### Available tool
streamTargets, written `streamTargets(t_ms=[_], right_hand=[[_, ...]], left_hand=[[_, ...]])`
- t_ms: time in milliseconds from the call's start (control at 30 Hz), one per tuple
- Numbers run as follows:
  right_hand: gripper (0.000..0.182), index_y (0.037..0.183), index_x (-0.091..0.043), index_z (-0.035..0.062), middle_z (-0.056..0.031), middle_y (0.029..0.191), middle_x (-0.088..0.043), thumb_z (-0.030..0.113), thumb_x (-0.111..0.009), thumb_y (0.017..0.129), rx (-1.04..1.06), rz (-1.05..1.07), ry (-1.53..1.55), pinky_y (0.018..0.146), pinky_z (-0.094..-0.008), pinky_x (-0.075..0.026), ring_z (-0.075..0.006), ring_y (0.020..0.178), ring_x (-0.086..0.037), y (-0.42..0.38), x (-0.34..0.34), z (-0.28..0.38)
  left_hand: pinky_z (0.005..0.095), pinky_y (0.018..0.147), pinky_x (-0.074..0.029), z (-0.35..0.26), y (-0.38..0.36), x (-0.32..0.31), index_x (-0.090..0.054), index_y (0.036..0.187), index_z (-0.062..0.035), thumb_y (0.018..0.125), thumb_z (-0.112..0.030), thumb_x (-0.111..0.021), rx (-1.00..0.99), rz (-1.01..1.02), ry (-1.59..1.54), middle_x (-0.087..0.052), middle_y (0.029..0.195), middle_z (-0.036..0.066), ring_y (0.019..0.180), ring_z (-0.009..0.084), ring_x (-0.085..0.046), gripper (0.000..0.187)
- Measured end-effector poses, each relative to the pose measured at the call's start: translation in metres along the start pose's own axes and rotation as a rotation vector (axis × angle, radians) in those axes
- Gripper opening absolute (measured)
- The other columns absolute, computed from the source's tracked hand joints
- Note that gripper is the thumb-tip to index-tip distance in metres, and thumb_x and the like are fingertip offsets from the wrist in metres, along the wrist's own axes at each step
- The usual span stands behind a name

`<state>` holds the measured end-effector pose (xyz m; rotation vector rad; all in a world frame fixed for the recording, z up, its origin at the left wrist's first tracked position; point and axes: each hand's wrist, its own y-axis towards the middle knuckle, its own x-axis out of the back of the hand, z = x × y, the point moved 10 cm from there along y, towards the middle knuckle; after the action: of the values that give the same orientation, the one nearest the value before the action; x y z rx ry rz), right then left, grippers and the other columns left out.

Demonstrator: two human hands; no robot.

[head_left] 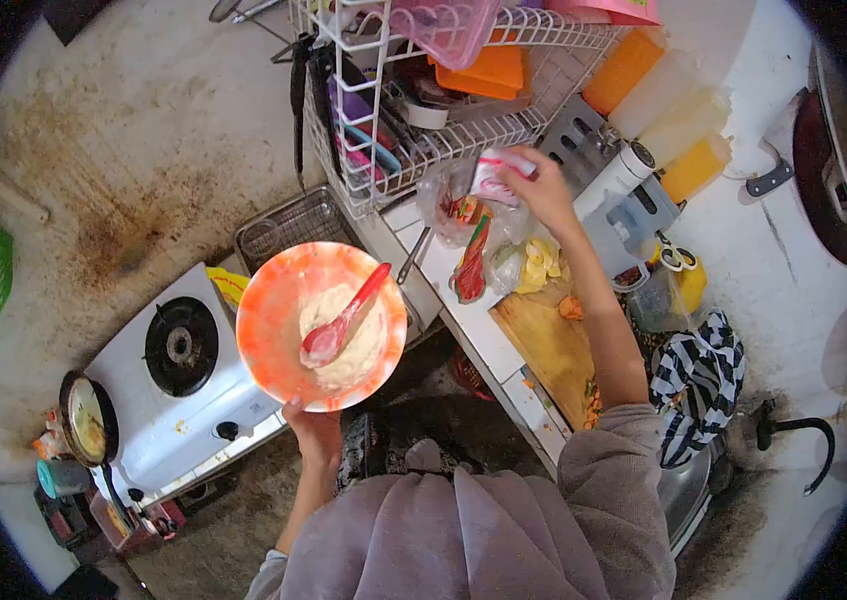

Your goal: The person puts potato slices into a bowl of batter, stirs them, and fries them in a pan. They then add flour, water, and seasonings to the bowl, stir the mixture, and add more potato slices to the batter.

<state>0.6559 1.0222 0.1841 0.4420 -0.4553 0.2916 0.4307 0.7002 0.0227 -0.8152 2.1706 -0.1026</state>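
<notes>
My left hand grips the near rim of an orange-and-white bowl, held up between the stove and the counter. Pale, thick batter lies in the bowl, and a red spoon rests in it with its handle against the rim. Out over the counter, my right hand has its fingers closed on a small white packet with red print. Below that packet sits a clear plastic bag with red and orange bits inside. A red-and-green packet lies beside the bag.
A two-burner stove stands at left, with a frying pan on its far burner. The white dish rack rises behind the counter. A wooden cutting board, bottles, a knife and a striped cloth are at right.
</notes>
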Motion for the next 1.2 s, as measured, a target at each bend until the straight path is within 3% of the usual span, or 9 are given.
streamTargets(t_ms=[133, 333, 567, 667, 733, 833, 933, 1033, 1200], right_hand=[[0.029, 0.091, -0.055, 0.0026, -0.0217, 0.081, -0.057, 0.015, -0.06, 0.065, 0.105, 0.035, -0.459, 0.068, -0.0356, -0.045, -0.0325, 0.076, -0.057, 0.014, -0.013, 0.01], [0.033, 0.092, -0.046, -0.0025, -0.025, 0.084, -0.056, 0.015, -0.055, 0.066, -0.086, 0.067, -1.001, 0.066, -0.042, -0.045, -0.0352, 0.077, -0.057, 0.022, -0.019, -0.015], [0.038, 0.101, -0.042, -0.0003, -0.0229, 0.079, -0.056, 0.009, -0.05, 0.066, -0.225, 0.154, -1.029, 0.068, -0.0425, -0.045, -0.0358, 0.079, -0.056, 0.022, -0.04, -0.051], [0.037, 0.103, -0.044, 0.0052, -0.0208, 0.09, -0.055, 0.013, -0.053, 0.068, -0.312, 0.417, -1.078, 0.071, -0.0401, -0.044, -0.0337, 0.088, -0.054, 0.009, -0.054, -0.064], [0.033, 0.1, -0.048, 0.0089, -0.0161, 0.103, -0.051, 0.019, -0.056, 0.069, 0.312, 0.306, -1.368, 0.074, -0.0366, -0.042, -0.031, 0.095, -0.05, 0.004, -0.071, -0.03], [0.036, 0.089, -0.055, 0.01, -0.0086, 0.099, -0.048, 0.015, -0.067, 0.055, 0.234, 0.371, -1.156, 0.076, -0.0355, -0.043, -0.0252, 0.09, -0.051, 0.005, -0.074, -0.035], [0.028, 0.081, -0.057, 0.0101, -0.0061, 0.089, -0.049, 0.011, -0.066, 0.054, 0.256, 0.432, -1.049, 0.074, -0.0362, -0.043, -0.0233, 0.088, -0.052, 0.002, -0.079, -0.039], [0.022, 0.078, -0.058, 0.0106, -0.0053, 0.086, -0.05, 0.01, -0.062, 0.056, 0.396, 0.454, -1.053, 0.073, -0.0357, -0.044, -0.0224, 0.089, -0.051, 0.001, -0.088, -0.046], [0.01, 0.075, -0.059, 0.0115, -0.0046, 0.091, -0.051, 0.014, -0.057, 0.065, 0.266, 0.423, -0.865, 0.079, -0.0368, -0.04, -0.0234, 0.094, -0.048, 0.007, -0.072, -0.03]], left_hand=[[0.0388, 0.092, -0.032, -0.006, 0.007, 0.014, -0.027, 0.124, -0.0109, 0.068, -0.043, -0.051, -0.019, -0.02, -0.006, -0.035, 0.123, 0.006, 0.112, 0.0214, -0.037, 0.069], [0.0364, 0.092, -0.032, -0.004, 0.019, 0.013, -0.026, 0.125, -0.0099, 0.068, -0.041, -0.053, 0.051, -0.015, -0.044, -0.034, 0.125, 0.005, 0.114, 0.0194, -0.036, 0.07], [0.0373, 0.093, -0.031, 0.0, 0.031, 0.014, -0.026, 0.124, -0.0093, 0.069, -0.042, -0.052, 0.079, 0.021, -0.058, -0.034, 0.125, 0.006, 0.114, 0.0203, -0.035, 0.069], [0.0373, 0.093, -0.031, -0.001, 0.035, 0.012, -0.027, 0.124, -0.0093, 0.07, -0.042, -0.052, 0.084, 0.032, -0.058, -0.034, 0.125, 0.006, 0.114, 0.0203, -0.035, 0.068], [0.0372, 0.093, -0.031, -0.002, 0.036, 0.012, -0.027, 0.124, -0.0093, 0.07, -0.042, -0.052, 0.089, 0.036, -0.063, -0.034, 0.125, 0.006, 0.114, 0.0203, -0.035, 0.068], [0.0373, 0.093, -0.031, -0.004, 0.036, 0.012, -0.027, 0.124, -0.0095, 0.07, -0.042, -0.051, 0.09, 0.027, -0.04, -0.034, 0.124, 0.005, 0.114, 0.0202, -0.035, 0.068], [0.0373, 0.093, -0.032, -0.006, 0.036, 0.01, -0.027, 0.123, -0.0096, 0.07, -0.042, -0.051, 0.094, 0.026, -0.035, -0.035, 0.124, 0.005, 0.113, 0.0204, -0.036, 0.066], [0.0371, 0.092, -0.032, -0.007, 0.036, 0.01, -0.028, 0.123, -0.0097, 0.07, -0.042, -0.051, 0.081, 0.026, -0.034, -0.036, 0.123, 0.005, 0.113, 0.0203, -0.037, 0.065], [0.0373, 0.092, -0.033, -0.004, 0.035, 0.012, -0.028, 0.123, -0.0097, 0.07, -0.042, -0.052, 0.081, 0.042, -0.068, -0.036, 0.123, 0.005, 0.112, 0.0203, -0.037, 0.067]])
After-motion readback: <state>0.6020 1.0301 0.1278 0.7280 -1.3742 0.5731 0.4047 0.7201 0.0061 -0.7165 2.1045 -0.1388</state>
